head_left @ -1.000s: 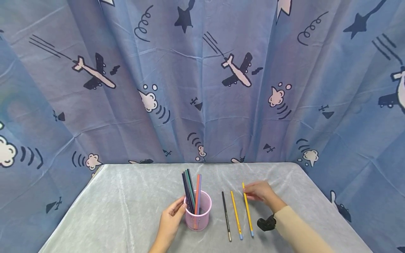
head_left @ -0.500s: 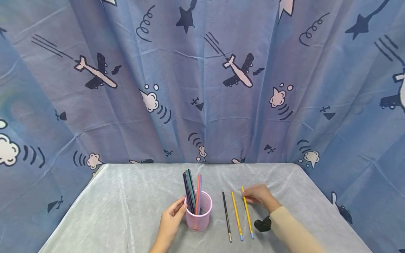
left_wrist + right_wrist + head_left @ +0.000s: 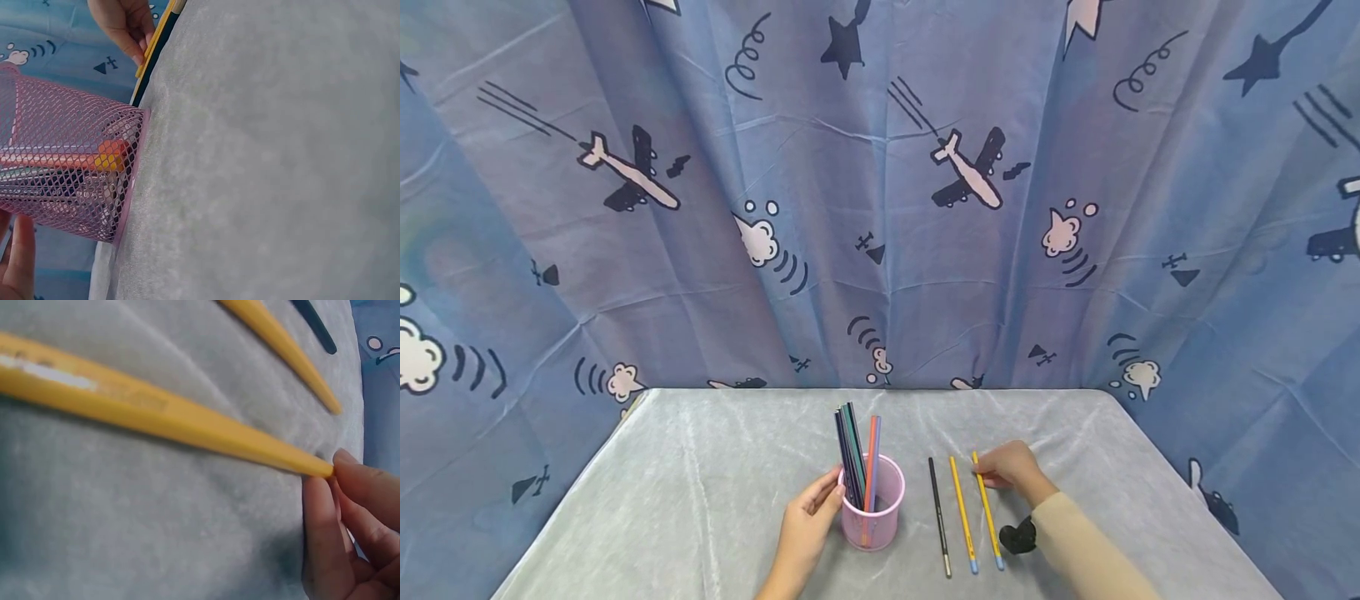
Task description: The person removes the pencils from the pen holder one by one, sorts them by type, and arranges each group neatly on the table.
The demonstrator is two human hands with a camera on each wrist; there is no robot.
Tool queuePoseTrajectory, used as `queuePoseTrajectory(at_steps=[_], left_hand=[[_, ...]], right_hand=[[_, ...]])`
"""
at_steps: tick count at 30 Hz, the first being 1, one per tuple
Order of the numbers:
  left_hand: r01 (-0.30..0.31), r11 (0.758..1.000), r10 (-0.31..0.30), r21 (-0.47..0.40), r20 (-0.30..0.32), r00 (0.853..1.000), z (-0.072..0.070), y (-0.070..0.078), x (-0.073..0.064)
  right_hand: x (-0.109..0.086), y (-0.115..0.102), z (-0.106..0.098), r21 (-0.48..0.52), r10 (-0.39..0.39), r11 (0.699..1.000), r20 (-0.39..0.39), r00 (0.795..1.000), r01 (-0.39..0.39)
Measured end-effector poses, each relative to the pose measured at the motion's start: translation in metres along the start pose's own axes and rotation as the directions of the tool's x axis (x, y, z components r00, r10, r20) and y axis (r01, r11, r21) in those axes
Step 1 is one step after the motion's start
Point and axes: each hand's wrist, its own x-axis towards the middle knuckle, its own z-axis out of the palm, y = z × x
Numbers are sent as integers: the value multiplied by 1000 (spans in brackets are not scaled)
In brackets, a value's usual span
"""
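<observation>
A pink mesh pen holder [image 3: 883,529] stands upright on the table with dark, green, orange and purple pencils leaning in it. My left hand [image 3: 805,527] holds its left side near the rim, thumb toward me. In the left wrist view, the orange pencil's end [image 3: 111,156] shows through the mesh near the bottom. My right hand [image 3: 1013,468] pinches the far tip of the rightmost yellow pencil [image 3: 988,515] between thumb and fingers, and the pencil lies along the table with its blue end toward me. To its left lie another yellow pencil [image 3: 962,515] and a black pencil [image 3: 938,517], roughly parallel.
A grey cloth covers the table [image 3: 760,433]. Behind it hangs a blue curtain [image 3: 820,317] printed with airplanes and stars. A black wrist device [image 3: 1018,536] sits at my right sleeve [image 3: 1086,546].
My right hand has drawn slightly toward me and left, the yellow pencil sliding nearer and into line with the two beside it. The left hand and pen holder stay in place.
</observation>
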Motion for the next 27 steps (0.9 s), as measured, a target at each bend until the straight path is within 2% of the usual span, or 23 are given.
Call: queuePoseTrajectory(at_steps=[7,12,17,23,27], left_hand=[[-2,1000,2,5,3,1000,1,0,0],[-8,1000,8,3,4,1000,3,0,0],[-11,1000,11,6,-3,1000,3,-1,0],[-10,1000,10,11,-17,1000,2,-1,-1],[-11,1000,11,14,-18,1000,2,0,-1]], right_hand=[[3,5,1,-92,-47,995,-27,999,45],[4,2,-2,-106,-73,992,-51,996,68],[-5,-13,-5,-36,-135,991,-71,988,133],[-27,-43,4,109,-203,973,3,979,201],[-40,-59,13,163,-235,961,56,970,224]])
